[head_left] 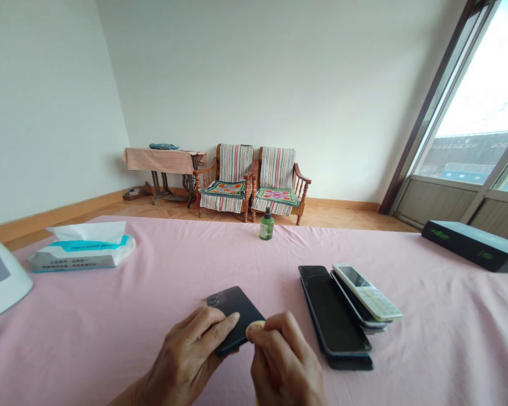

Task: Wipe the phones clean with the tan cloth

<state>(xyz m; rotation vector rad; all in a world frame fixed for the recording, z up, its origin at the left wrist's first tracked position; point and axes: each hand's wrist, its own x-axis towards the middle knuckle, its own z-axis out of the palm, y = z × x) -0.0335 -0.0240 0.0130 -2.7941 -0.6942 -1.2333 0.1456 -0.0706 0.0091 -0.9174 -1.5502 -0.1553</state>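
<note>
A black phone (236, 311) lies back-up on the pink tablecloth (152, 316), its camera end pointing away from me. My left hand (190, 355) rests on its near left edge, fingers closed over it. My right hand (285, 361) is curled next to the phone's near right corner, thumb and fingers pinched on something small and pale that I cannot make out. To the right lies a stack of phones (336, 318), dark ones below and a white keypad phone (367, 292) on top.
A tissue pack (82, 254) lies at the left, a white object (0, 282) at the far left edge. A small green bottle (266, 224) stands at the table's far edge. A black box (474, 245) sits at the right. Two chairs (254, 183) stand by the wall.
</note>
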